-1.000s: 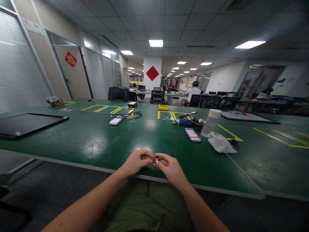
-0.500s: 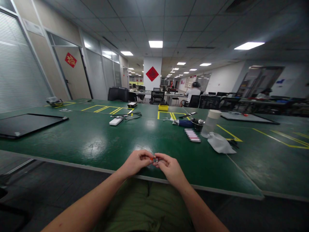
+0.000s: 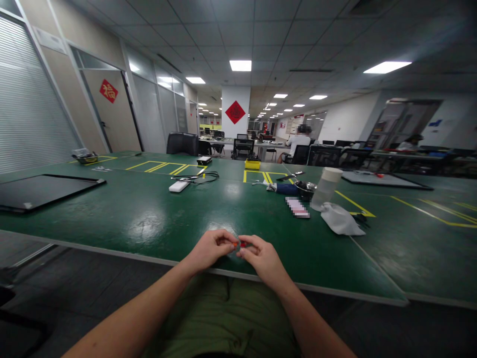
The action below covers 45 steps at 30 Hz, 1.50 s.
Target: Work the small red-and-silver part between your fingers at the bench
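While both hands meet just above the near edge of the green table (image 3: 167, 214), the left hand (image 3: 209, 249) pinches a small orange piece (image 3: 235, 244), its thumb and fingers nearly closed. Opposite, the right hand (image 3: 265, 256) grips a small red piece (image 3: 243, 244) in a similar pinch. The orange lies directly left of the red, each nearest its own hand; whether they touch, and their long axes, cannot be told. A white pouch (image 3: 341, 221) rests farther right.
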Each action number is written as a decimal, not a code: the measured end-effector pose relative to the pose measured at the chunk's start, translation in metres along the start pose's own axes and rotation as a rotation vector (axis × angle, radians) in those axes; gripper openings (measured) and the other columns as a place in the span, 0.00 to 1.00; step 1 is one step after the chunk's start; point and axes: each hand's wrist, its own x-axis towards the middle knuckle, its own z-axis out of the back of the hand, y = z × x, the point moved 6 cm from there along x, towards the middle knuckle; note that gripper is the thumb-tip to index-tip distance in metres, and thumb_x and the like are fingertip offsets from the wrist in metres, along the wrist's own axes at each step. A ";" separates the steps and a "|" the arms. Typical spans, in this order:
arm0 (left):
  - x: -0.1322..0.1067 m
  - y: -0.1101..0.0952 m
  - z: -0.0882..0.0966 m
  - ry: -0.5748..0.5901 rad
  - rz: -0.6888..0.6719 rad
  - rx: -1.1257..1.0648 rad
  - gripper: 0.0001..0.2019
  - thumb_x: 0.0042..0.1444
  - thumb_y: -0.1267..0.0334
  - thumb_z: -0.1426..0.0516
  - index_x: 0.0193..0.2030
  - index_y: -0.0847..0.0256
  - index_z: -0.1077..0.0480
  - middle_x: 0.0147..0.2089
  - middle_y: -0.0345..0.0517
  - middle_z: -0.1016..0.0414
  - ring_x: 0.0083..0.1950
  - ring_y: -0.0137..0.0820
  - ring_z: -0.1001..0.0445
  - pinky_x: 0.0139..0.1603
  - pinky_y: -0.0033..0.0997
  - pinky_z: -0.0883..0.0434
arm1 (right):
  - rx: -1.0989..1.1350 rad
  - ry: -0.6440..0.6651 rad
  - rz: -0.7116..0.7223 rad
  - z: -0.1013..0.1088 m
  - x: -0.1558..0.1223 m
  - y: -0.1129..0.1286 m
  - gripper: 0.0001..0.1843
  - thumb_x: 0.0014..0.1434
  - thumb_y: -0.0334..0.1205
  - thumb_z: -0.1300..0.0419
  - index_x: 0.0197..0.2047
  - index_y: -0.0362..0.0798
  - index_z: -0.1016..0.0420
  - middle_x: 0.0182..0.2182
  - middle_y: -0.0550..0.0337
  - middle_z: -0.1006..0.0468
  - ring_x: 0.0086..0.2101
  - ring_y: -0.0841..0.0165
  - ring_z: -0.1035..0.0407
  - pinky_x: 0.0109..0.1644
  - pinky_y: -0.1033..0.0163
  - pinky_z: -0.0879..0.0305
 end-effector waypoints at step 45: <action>0.001 0.006 -0.002 0.051 -0.016 -0.009 0.08 0.50 0.67 0.41 0.37 0.67 0.27 0.35 0.47 0.23 0.35 0.28 0.27 0.38 0.26 0.32 | -0.018 0.050 -0.015 -0.003 0.003 -0.013 0.19 0.51 0.37 0.38 0.48 0.44 0.28 0.33 0.57 0.22 0.33 0.66 0.26 0.40 0.61 0.31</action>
